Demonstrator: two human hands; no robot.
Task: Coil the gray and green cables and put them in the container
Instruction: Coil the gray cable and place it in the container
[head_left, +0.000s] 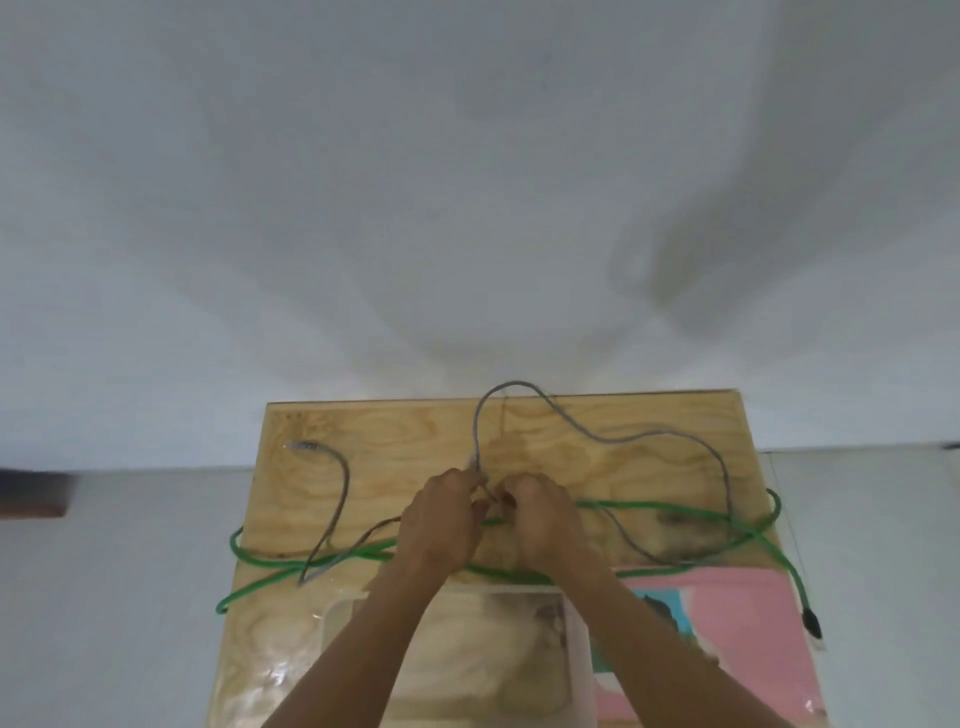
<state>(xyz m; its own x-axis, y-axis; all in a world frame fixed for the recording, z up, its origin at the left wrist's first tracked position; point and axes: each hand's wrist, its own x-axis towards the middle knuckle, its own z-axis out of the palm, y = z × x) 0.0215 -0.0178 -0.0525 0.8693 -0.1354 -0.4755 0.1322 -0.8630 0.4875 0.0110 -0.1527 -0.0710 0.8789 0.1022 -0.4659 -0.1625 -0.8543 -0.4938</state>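
While both hands meet over the middle of the wooden surface (675, 415), the grip itself is only partly legible. The left hand (441, 519) and right hand (545, 519) are seen from the back, knuckles up, and their fingers curl inward toward each other around the gray cable (670, 432); the fingertips are turned away from the camera, so exactly how each one pinches cannot be told, though the strand runs straight into the left hand's fingers at the top. From there the gray cable rises in a tall loop that passes beyond the far edge of the surface, then sweeps right and back down. A second stretch lies on the left, ending in a blurred connector (301, 446) resting on the wood.

The green cable (675, 505) lies uncoiled across the surface, passing under both hands and wrists, where its course is hidden. Its loops overhang the left and right edges, and its dark plug (810, 621) hangs off the right side.

Nearest the camera sits the clear container (579, 649), its walls hard to trace against the wood and partly covered by the forearms; its near part is cut off by the frame. A pink sheet (753, 623) lies beside it, printed detail unreadable.
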